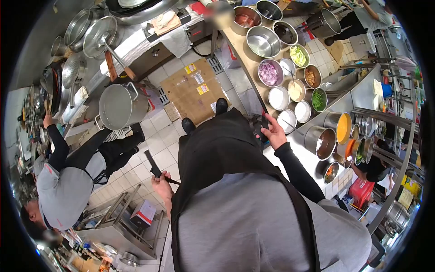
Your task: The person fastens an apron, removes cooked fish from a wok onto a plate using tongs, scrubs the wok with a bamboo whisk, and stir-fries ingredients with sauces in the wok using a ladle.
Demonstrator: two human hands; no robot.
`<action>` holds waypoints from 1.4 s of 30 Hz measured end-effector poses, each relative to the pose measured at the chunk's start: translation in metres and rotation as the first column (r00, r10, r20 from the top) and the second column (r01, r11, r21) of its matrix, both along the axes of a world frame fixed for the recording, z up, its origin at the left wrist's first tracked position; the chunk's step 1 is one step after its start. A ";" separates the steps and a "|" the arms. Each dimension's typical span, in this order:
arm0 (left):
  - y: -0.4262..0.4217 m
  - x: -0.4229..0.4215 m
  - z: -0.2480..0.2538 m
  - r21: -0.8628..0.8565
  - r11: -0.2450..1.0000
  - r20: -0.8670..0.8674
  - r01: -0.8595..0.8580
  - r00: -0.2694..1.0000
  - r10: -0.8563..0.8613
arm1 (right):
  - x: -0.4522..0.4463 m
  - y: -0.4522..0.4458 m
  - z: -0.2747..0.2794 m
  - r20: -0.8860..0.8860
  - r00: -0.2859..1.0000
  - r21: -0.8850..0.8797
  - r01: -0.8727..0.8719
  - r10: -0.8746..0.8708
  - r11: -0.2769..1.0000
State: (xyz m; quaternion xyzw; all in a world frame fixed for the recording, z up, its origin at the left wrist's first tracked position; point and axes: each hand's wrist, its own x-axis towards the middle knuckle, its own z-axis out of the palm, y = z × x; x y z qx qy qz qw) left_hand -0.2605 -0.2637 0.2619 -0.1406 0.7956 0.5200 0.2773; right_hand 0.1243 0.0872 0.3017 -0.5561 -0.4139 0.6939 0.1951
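Observation:
My left hand (161, 185) is closed around a long, flat black strap-like piece (152, 164), held out beside my hip. A narrow black end of it runs back toward my apron. On the other side, my right hand (274, 131) pinches a small black object (264, 122) close to my waist; its exact kind cannot be made out. My black apron (213, 145) hangs between the two hands. Near my right hand, at the edge of the counter, stands a metal container of white contents (287, 120) with a utensil in it.
Bowls of chopped red onion (270, 73), green herbs (319, 99) and orange liquid (343, 128) crowd the right-hand counter. A flattened cardboard sheet (186, 88) lies before my feet. At left are a large pot (116, 106) and a co-worker (70, 186); a low metal rack (120, 226) stands behind.

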 end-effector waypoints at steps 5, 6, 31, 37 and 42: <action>0.030 0.002 0.027 0.064 0.997 0.056 0.038 0.998 -0.042 | -0.003 -0.005 -0.003 0.057 0.995 -0.053 0.085 -0.082 0.995; 0.028 0.000 0.026 0.105 0.992 0.080 0.068 0.994 -0.077 | -0.001 -0.004 -0.003 0.010 0.993 -0.126 0.121 -0.121 0.985; 0.037 -0.008 0.054 0.495 0.854 0.280 -0.159 0.960 0.017 | -0.015 -0.001 -0.011 -0.169 0.981 0.067 -0.082 0.092 0.994; -0.054 -0.059 -0.008 0.437 0.856 0.471 -0.275 0.881 0.042 | 0.010 0.014 -0.015 -0.323 0.930 -0.150 0.133 -0.175 0.980; -0.147 -0.079 -0.050 0.270 0.836 0.403 -0.477 0.845 0.352 | 0.024 0.018 0.000 -0.312 0.920 -0.224 0.171 -0.237 0.959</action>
